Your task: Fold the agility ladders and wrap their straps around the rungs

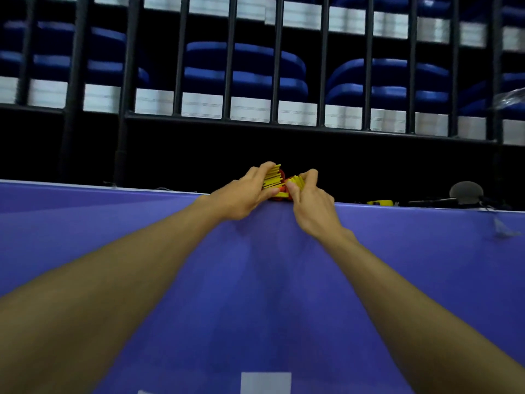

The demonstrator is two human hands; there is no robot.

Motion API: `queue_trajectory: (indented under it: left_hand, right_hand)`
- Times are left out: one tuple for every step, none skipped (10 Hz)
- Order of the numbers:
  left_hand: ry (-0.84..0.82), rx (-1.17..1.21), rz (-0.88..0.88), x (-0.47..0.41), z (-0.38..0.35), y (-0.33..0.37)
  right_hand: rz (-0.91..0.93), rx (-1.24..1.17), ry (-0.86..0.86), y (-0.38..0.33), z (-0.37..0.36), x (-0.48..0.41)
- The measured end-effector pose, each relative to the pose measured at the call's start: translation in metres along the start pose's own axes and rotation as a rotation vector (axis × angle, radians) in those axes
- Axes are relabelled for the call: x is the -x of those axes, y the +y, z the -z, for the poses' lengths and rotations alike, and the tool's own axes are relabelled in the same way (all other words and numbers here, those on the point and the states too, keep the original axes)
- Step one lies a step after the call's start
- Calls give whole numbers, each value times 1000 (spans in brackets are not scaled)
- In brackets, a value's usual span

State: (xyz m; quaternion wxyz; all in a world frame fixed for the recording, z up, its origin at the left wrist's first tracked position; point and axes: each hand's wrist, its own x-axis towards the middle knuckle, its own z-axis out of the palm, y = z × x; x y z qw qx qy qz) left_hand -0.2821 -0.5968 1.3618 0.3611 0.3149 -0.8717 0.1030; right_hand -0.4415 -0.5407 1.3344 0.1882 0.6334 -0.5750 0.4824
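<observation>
Both bare forearms reach straight out over a purple surface [255,280] to its far edge, where the folded agility ladder [272,180] sits as a tight bundle of flat yellow rungs stacked face to face. The left grip [244,194] is closed round the left part of the bundle, its fingers curled over the top of the rungs and its thumb pressed against their near side. The right grip [311,203] is closed on the right part of the stack, fingers hooked over the top and thumb pointing up beside the rungs. The two grips are nearly touching each other. An orange strap [279,196] shows between and under them, bunched against the rungs (whether it is looped fully round the bundle cannot be told, since the hands cover most of it). The bundle lies right at the surface's far edge, with a dark strip just behind it. Beyond that stands a black railing [227,118] of upright bars, and through the bars show rows of blue seats [244,72] above pale step faces. Off to the right, just past the surface's edge, lie a small yellow item [379,202] and a grey rounded object [466,191] with dark pieces beside it, too blurred to name. A white square [265,382] marks the surface near the bottom of the view.
</observation>
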Motion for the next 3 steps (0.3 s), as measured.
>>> queue_trajectory:
  left_hand:
    - [6, -25, 68, 0, -5, 1]
    - [64, 88, 132, 7, -7, -1]
    - [111, 179, 116, 27, -11, -1]
  right_hand:
    - [-54, 69, -16, -8, -4, -2]
    - [-77, 68, -21, -8, -1, 0]
    - [-34, 29, -2, 2, 1, 20]
